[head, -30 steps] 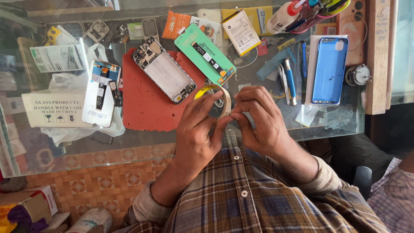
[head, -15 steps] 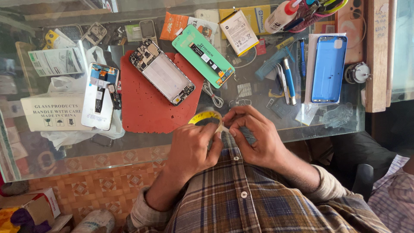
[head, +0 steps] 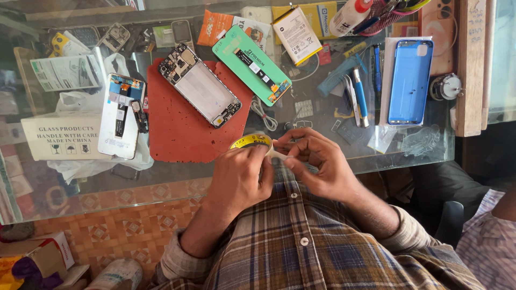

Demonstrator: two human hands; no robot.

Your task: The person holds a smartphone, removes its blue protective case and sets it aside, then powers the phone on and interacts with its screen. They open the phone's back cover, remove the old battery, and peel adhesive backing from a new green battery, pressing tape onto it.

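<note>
Head view: a yellow tape roll (head: 251, 142) is held just above the near edge of the glass surface (head: 322, 161), gripped by the curled fingers of the left hand (head: 240, 180). The free tape end (head: 277, 154) is pinched between thumb and forefinger of the right hand (head: 317, 164). For a clean peel, the roll should be kept steady and the strip drawn out slowly and kept taut and flat, clear of the opened phone (head: 200, 86) lying on the red mat (head: 177, 126).
</note>
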